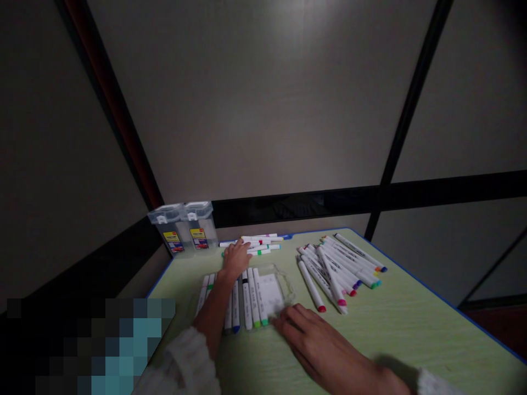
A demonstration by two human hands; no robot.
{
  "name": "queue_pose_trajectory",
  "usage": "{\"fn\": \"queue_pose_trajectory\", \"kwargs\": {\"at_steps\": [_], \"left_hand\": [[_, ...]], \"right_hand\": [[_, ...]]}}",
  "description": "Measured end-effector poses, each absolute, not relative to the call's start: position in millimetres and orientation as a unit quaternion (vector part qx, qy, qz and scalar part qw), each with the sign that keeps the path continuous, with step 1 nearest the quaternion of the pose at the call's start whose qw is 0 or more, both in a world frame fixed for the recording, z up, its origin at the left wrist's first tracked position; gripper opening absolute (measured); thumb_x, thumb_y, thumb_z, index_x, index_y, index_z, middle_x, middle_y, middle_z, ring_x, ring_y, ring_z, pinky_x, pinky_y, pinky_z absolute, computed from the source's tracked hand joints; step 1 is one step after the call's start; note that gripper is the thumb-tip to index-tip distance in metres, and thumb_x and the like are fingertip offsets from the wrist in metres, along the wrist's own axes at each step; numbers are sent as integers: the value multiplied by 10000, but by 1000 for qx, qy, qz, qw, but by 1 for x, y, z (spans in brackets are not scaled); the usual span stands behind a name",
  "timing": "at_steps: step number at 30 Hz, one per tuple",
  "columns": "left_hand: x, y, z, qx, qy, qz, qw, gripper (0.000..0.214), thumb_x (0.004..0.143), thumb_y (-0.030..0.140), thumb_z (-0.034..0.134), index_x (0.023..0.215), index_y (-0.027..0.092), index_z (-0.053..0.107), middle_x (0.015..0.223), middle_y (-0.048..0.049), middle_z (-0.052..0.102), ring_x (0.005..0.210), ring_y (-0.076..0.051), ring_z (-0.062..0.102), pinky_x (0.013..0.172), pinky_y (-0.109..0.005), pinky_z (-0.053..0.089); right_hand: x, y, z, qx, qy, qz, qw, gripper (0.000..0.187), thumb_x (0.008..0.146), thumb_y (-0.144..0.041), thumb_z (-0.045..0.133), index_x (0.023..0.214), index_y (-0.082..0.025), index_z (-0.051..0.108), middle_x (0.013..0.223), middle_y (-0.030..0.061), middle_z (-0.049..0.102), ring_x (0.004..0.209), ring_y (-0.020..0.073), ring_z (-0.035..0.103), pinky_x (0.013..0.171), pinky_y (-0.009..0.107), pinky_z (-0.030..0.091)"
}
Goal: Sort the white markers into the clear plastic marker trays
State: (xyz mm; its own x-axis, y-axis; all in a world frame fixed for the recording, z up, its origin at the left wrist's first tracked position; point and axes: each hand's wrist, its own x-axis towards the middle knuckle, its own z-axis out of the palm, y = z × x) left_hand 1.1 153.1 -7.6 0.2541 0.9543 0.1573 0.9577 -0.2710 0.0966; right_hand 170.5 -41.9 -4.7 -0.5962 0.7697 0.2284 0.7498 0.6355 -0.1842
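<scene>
My left hand (237,258) reaches across to the loose white markers (263,247) at the back of the table. Its fingers and thumb are apart over the near ends of these markers, and I see none lifted. Below my left forearm lies a clear plastic tray (284,280) with several white markers (253,299) side by side in it; the forearm hides some of them. At the tray's near right corner, my right hand (307,337) has its fingers bent together on the edge. Its thumb is hidden.
Right of the tray, a loose pile of white markers (329,269) with coloured ends lies on the green table (411,329). Two lidded clear plastic boxes (173,233) with yellow labels stand at the back left. Behind the blue table edge rises a panelled wall (267,109).
</scene>
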Motion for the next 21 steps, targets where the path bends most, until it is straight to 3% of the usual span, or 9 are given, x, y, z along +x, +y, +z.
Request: {"fn": "queue_pose_trajectory", "kwargs": {"at_steps": [13, 21], "left_hand": [[0, 143, -1, -807, -583, -88, 21, 365, 755, 263, 502, 1118, 255, 528, 1177, -63, 492, 1085, -266, 429, 943, -456, 288], [-6, 140, 5, -832, -547, -93, -13, 410, 726, 223, 540, 1134, 228, 500, 1190, -62, 504, 1096, -230, 458, 949, -363, 314]], "right_hand": [[169, -43, -1, -420, -896, 26, 142, 383, 800, -52, 444, 1164, -168, 480, 1026, 82, 547, 925, 210, 497, 809, 334, 430], [170, -43, -5, -418, -895, 19, 155, 423, 792, -44, 442, 1194, -171, 460, 1072, 91, 544, 975, 217, 496, 848, 345, 415]]}}
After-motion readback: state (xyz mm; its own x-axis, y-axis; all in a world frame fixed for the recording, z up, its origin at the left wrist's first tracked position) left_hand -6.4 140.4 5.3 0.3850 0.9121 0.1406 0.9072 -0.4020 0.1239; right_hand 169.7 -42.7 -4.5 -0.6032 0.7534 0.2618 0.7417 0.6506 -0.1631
